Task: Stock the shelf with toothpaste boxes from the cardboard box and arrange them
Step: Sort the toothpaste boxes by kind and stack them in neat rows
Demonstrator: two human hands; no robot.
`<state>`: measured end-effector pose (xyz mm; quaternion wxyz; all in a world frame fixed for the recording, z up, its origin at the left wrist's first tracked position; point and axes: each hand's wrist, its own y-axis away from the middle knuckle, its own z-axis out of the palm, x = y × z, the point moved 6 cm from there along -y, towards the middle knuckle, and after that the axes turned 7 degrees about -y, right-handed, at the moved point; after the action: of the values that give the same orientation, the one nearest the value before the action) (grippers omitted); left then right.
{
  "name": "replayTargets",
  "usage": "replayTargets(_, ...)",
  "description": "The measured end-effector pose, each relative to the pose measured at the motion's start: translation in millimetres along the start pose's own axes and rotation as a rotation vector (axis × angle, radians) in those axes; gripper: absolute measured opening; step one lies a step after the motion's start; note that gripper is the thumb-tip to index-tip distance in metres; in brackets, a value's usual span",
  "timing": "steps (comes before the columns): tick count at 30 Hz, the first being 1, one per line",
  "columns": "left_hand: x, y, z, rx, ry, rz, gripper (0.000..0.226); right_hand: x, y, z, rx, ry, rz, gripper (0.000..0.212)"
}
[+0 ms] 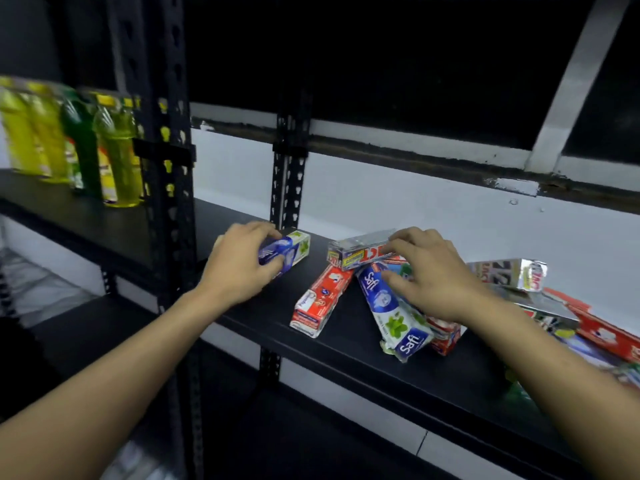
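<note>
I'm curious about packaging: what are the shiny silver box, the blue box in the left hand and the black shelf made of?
The silver box: likely foil-laminated cardboard; mirror-like glints, crisp folded edges. The blue box, gripped by the left hand: glossy printed cardboard, by its sheen and square corners. The shelf: matt black board, painted wood or metal; I cannot tell which.

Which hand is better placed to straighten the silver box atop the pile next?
Right. The right hand already touches the silver box, while the left hand grips a blue-and-white box farther left on the shelf.
</note>
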<state>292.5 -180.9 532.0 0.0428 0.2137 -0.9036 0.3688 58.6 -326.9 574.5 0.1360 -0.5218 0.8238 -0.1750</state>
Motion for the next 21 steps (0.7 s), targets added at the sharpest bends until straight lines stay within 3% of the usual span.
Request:
replayTargets(5,-41,-6,34,-0.096,0.282,-0.255,0.033,-15,-34,33,-0.137,-0.114,-0.003,0.059)
replayTargets(8,-59,-6,47,-0.064,0.431,-0.385,0.029,-11,-53,45,-0.149,-0.21,0.044,0.062)
replayTargets(11,-64,-3,51,-0.006,0.445,-0.375,0.028,-11,-68,50,-0.107,-0.22,0.051,0.062)
replayTargets(14,-67,-3,53,-0.002,0.469,-0.38,0.031,-12,-79,61,-0.197,-0.177,0.044,0.064)
replayTargets(17,-67,-4,55,0.001,0.474,-0.358,0.033,-9,-84,64,-0.267,-0.205,0.07,0.054)
replayTargets(21,-67,-5,54,0.034,0.458,-0.307,0.033,-3,-82,50,-0.239,-0.176,0.034,0.042)
